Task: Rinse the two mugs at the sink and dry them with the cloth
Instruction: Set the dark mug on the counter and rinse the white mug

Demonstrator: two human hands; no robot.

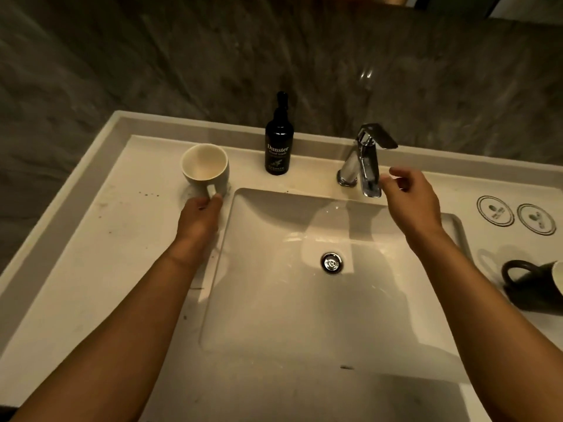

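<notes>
While the left hand (199, 216) pinches the handle of the white mug (204, 166), which stands upright on the tabletop (91, 239) just beyond its fingers (217, 198), the right hand (409, 199) hangs loosely curled and empty just right of the chrome faucet (367, 159). No water shows at the spout. The black mug (536, 287) lies on its side well to the right of the right fingers (396, 172), near the frame edge; no cloth is in view. The step in hand looks like starting the water. It would go best if the right fingers lift the lever gently for a modest stream, then the left carries the white mug over the basin (274, 300), tilted under the spout, keeping clear of the hand-wash bottle (278, 144) beyond.
</notes>
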